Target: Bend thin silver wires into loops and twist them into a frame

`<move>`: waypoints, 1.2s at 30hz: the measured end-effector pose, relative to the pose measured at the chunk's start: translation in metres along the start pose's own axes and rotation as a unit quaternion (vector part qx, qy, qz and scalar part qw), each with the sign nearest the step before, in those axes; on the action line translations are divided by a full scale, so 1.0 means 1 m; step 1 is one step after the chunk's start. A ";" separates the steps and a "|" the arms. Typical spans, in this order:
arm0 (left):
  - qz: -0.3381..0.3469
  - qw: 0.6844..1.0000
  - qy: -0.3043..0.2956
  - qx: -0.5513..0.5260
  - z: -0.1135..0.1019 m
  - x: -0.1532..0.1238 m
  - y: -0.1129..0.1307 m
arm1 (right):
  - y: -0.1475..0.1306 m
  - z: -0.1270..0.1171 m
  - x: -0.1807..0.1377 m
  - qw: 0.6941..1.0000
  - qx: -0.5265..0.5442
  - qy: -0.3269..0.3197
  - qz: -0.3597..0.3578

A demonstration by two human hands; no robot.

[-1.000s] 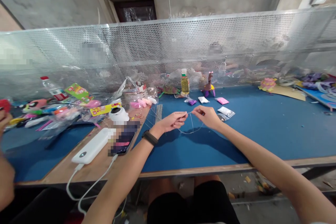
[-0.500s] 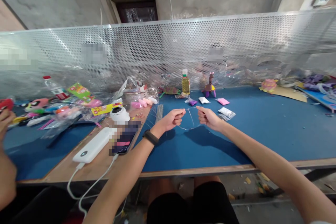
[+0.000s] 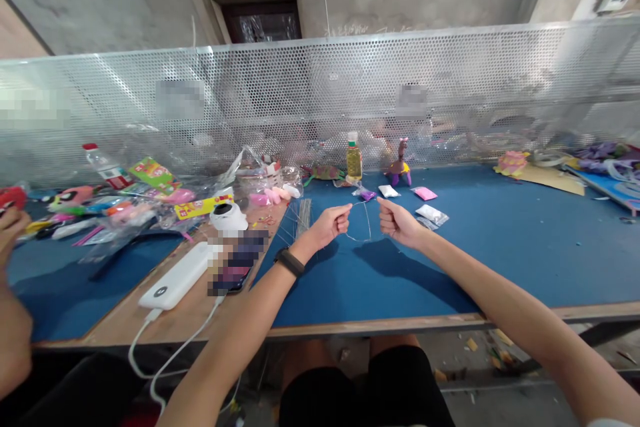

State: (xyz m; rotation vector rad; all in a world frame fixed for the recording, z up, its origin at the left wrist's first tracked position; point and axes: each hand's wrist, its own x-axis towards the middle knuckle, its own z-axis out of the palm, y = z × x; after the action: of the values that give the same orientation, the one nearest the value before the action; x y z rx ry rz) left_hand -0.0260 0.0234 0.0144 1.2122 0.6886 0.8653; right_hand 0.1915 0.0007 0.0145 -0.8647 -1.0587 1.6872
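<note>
My left hand (image 3: 331, 223) and my right hand (image 3: 395, 219) are raised a little above the blue table mat (image 3: 500, 247), both closed in pinches. Between them hangs a thin metal wire (image 3: 361, 225), bent into a small loop; each hand grips one end. A black band sits on my left wrist. A bundle of straight thin wires (image 3: 301, 213) lies on the mat just left of my left hand.
A white power bank (image 3: 177, 275) and a phone (image 3: 235, 267) lie on the wooden strip at left, cables trailing off the edge. Small bags of clay (image 3: 425, 193), a yellow bottle (image 3: 353, 157) and a purple figure (image 3: 399, 167) stand near the perforated metal screen (image 3: 320, 100). Another person's hand (image 3: 10, 227) is at far left.
Both hands have lifted and moved slightly away from me, and the wire loop between them has been pulled smaller and tighter.
</note>
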 end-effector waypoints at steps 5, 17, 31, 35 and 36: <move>0.050 0.979 0.088 0.177 0.016 -0.001 -0.011 | 0.000 0.000 -0.001 0.999 0.033 -0.018 0.018; 0.012 0.996 0.079 0.025 0.011 0.003 -0.010 | -0.005 -0.006 0.004 0.997 0.063 0.036 0.032; 0.006 0.984 -0.001 -0.180 0.001 -0.001 -0.005 | -0.002 -0.011 0.007 0.995 0.077 0.055 0.030; 0.013 0.986 0.017 -0.164 -0.005 0.001 -0.004 | -0.003 -0.012 0.008 0.995 0.033 0.089 0.043; 0.014 0.988 0.018 -0.152 -0.005 0.001 -0.003 | -0.003 -0.011 0.008 0.995 0.026 0.084 0.038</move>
State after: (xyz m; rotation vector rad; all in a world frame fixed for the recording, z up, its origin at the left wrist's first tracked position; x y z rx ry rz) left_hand -0.0291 0.0263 0.0099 0.9364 0.5465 0.9800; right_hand 0.2002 0.0116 0.0121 -1.0056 -0.8751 1.6658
